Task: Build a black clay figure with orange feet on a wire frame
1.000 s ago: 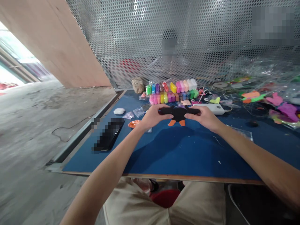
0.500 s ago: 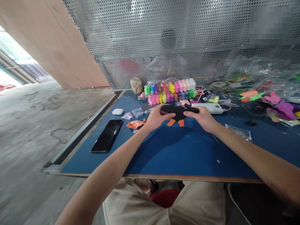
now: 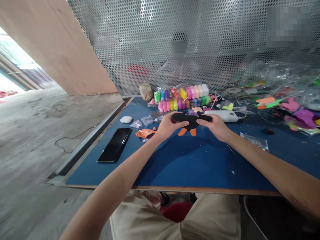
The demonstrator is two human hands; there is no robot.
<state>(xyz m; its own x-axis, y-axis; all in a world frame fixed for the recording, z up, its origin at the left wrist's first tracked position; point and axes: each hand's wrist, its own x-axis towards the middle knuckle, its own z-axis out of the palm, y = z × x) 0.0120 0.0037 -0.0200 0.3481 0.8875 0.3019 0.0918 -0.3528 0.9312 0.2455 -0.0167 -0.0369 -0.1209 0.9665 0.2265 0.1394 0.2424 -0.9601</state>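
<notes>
I've got the black clay figure (image 3: 191,120) pinched between both hands, held just above the blue counter (image 3: 190,160) at mid-depth, straight ahead of me. Its long axis runs left-right, wing to wing, w/ two orange feet pointing down toward me. Left hand (image 3: 167,125) grips the left wing end, thumb across the top; right hand (image 3: 217,126) grips the right wing end the same way, so neither is nearer, both are on it. Whether the feet touch the counter I can't quite tell from this angle, prob. just clear. Behind it sits the pack of coloured clay (image 3: 182,96); the phone (image 3: 114,149) lies well off to the left.
</notes>
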